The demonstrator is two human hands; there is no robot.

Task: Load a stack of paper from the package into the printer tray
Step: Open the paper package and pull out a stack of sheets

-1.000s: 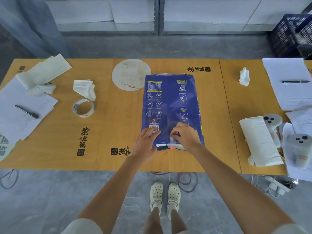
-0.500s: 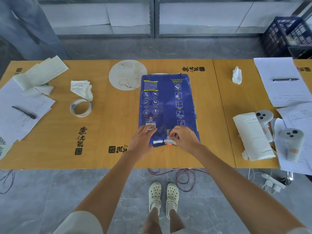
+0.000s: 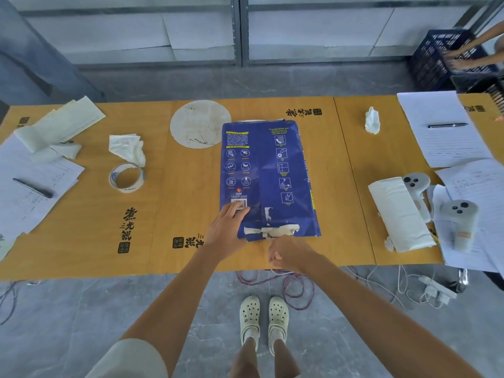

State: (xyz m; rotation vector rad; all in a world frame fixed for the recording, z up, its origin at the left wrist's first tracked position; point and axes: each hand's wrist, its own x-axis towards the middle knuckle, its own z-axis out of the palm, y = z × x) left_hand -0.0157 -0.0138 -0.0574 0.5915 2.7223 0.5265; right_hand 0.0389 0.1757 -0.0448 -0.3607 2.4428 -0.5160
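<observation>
I'm early on: the paper package [image 3: 268,181] lies mid-desk [image 3: 81,241], near end torn but no sheets out. My left hand [image 3: 227,233] presses it, fingers spread; my right hand [image 3: 289,256] is curled shut, empty. No printer visible.

Single head view, steeply down over table [image 3: 81,241]; hands near.

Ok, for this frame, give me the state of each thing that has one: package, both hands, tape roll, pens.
Paper package: flat on the table, near-end wrapper torn, white showing.
Left hand: open, palm pressing the package's near left corner.
Right hand: loosely fisted, just off the package's near edge.
Tape roll: lying flat.
Pens: resting on paper sheets.
</observation>
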